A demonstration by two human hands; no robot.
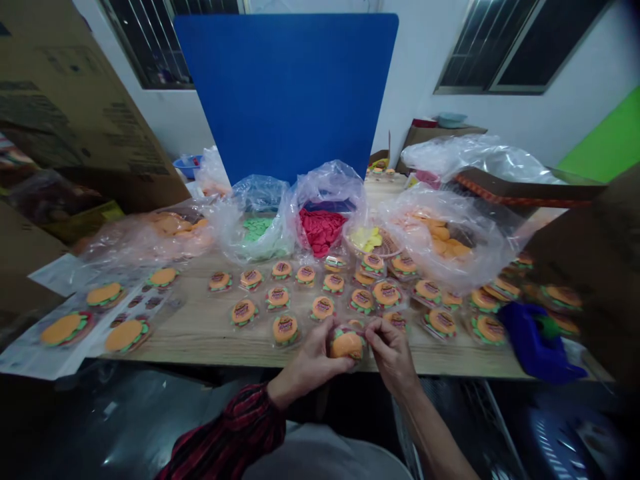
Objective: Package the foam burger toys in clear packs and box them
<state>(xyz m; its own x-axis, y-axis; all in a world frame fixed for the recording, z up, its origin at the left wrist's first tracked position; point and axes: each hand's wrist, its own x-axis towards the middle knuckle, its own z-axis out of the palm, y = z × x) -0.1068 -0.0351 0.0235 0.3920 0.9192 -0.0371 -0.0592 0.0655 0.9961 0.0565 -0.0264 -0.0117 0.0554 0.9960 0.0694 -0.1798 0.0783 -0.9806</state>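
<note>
My left hand (316,360) is closed around a toy hamburger (347,347) in clear plastic packaging, just above the table's front edge. Its orange bun faces me, with some green and red showing behind. On the other side, my right hand (393,348) pinches the packaging's right edge between thumb and finger. What exactly those fingertips grip is too small to make out. Beyond my hands, several packaged toy hamburgers with printed labels stand in loose rows, one of them a labelled burger (285,329) close to my left hand.
Unlabelled burgers (127,335) lie on paper sheets at left. Clear bags hold green pieces (257,229), red pieces (323,229) and orange buns (443,240). Yellow pieces (366,239) fill a pink basket. A blue tape dispenser (535,343) stands at right; a blue board (287,93) rises behind.
</note>
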